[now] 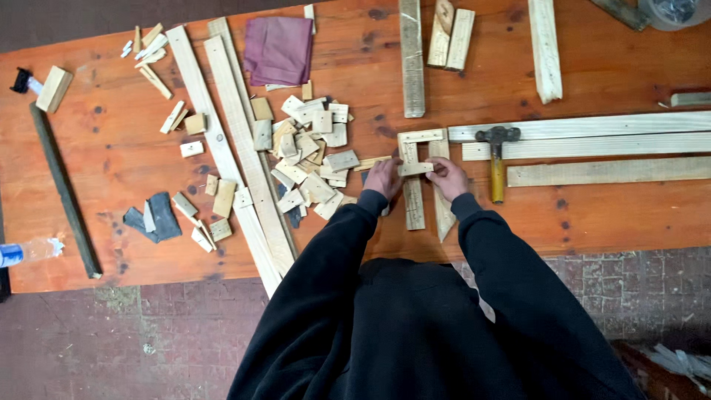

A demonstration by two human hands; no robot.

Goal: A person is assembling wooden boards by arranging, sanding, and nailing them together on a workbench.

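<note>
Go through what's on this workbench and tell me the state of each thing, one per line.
Left hand: gripping the small crosspiece.
Right hand: gripping the same crosspiece.
Small crosspiece: laid across two upright slats.
Hammer: lying flat, unheld.
Purple cloth: folded.
Wood offcuts: heaped loosely.
Plastic bottle: on its side.

We see the hammer (496, 159) just right of the frame (424, 174). The block pile (311, 152) lies left of the frame, the cloth (278, 50) beyond that pile.
</note>
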